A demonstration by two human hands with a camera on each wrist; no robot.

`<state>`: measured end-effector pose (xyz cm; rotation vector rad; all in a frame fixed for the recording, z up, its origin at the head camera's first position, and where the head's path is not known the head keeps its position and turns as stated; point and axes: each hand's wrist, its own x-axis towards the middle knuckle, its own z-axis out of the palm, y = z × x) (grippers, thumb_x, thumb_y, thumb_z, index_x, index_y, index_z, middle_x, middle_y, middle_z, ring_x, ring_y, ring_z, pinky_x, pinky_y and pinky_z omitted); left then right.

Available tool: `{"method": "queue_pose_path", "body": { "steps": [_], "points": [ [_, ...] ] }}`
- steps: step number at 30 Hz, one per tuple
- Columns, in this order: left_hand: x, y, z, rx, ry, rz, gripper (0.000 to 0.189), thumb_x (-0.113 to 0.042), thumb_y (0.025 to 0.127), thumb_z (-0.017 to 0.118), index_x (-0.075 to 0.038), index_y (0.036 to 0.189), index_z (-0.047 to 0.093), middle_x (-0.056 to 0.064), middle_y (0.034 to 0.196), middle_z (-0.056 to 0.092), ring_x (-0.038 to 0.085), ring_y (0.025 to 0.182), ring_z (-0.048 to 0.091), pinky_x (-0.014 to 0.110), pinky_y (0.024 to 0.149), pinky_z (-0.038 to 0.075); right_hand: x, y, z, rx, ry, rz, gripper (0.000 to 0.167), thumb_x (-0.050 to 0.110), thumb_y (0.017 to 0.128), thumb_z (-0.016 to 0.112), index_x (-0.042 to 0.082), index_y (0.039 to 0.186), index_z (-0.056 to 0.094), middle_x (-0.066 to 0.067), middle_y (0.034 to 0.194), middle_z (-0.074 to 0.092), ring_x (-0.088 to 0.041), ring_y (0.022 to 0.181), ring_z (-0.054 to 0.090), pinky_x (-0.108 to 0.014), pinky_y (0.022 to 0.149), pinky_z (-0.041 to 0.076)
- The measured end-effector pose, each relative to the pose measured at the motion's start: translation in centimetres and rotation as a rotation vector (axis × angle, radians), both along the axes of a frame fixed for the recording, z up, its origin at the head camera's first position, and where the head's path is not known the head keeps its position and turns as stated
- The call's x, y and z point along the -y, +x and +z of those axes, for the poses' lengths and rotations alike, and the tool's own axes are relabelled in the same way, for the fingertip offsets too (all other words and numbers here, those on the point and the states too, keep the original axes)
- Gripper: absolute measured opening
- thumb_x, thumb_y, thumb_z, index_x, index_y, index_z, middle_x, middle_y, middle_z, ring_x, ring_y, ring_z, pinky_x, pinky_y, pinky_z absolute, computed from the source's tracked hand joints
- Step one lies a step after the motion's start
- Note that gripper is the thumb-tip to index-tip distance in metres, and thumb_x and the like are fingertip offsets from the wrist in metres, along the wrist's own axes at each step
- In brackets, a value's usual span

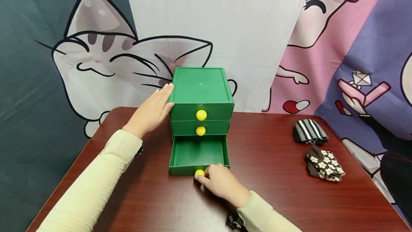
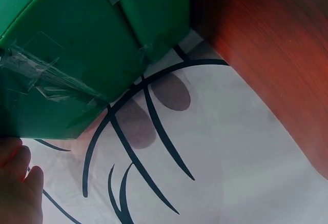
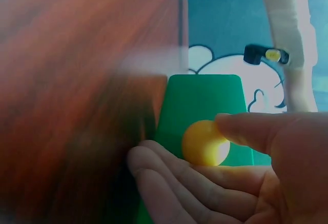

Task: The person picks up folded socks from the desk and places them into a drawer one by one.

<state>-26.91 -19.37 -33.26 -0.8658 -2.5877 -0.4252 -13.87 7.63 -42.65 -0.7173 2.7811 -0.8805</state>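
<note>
A green plastic drawer (image 1: 199, 151) juts at 6 o'clock from a green plastic cabinet (image 1: 199, 87), its round yellow knob (image 1: 199, 173) pinched by the right hand (image 1: 222, 182); the straight-fingered left hand (image 1: 150, 112) touches the cabinet's 9 o'clock side. Bracing and sliding level should prevent jamming. Toward 3 o'clock on the red-brown wooden bench (image 1: 154, 203) lie black-and-white striped cloth (image 1: 310, 131) and brown flowered cloth (image 1: 325, 164).

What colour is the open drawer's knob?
The knob is yellow, clearest in the right wrist view.
</note>
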Motion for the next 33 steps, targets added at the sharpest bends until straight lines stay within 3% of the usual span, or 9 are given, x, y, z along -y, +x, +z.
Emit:
{"method": "queue_pose_path", "body": {
  "steps": [14, 27, 33],
  "points": [
    [-0.1, 0.0, -0.1, -0.008, 0.011, -0.007, 0.058, -0.026, 0.111, 0.04, 0.006, 0.157, 0.026, 0.02, 0.163, 0.03, 0.032, 0.153, 0.023, 0.043, 0.127, 0.014, -0.3, 3.5, 0.5, -0.029, 0.1, 0.047, 0.05, 0.036, 0.099, 0.064, 0.023, 0.054, 0.045, 0.017, 0.049, 0.034, 0.0, 0.045, 0.034, -0.019, 0.042, 0.033],
    [-0.2, 0.1, -0.2, 0.006, 0.023, -0.005, 0.057, -0.021, 0.11, 0.044, 0.007, 0.157, 0.026, 0.021, 0.163, 0.029, 0.034, 0.152, 0.024, 0.045, 0.127, 0.015, -0.7, 5.5, 0.9, -0.048, 0.168, 0.051, 0.052, 0.037, 0.098, 0.063, 0.022, 0.053, 0.042, 0.015, 0.048, 0.031, -0.003, 0.043, 0.033, -0.021, 0.04, 0.03],
    [-0.2, 0.1, -0.1, 0.011, 0.027, 0.003, 0.057, -0.02, 0.11, 0.043, 0.008, 0.157, 0.025, 0.022, 0.163, 0.029, 0.035, 0.152, 0.024, 0.046, 0.126, 0.017, -0.8, 5.7, 1.0, -0.047, 0.172, 0.049, 0.053, 0.036, 0.097, 0.065, 0.022, 0.052, 0.04, 0.016, 0.047, 0.028, -0.002, 0.043, 0.031, -0.02, 0.04, 0.029]
  ]
}}
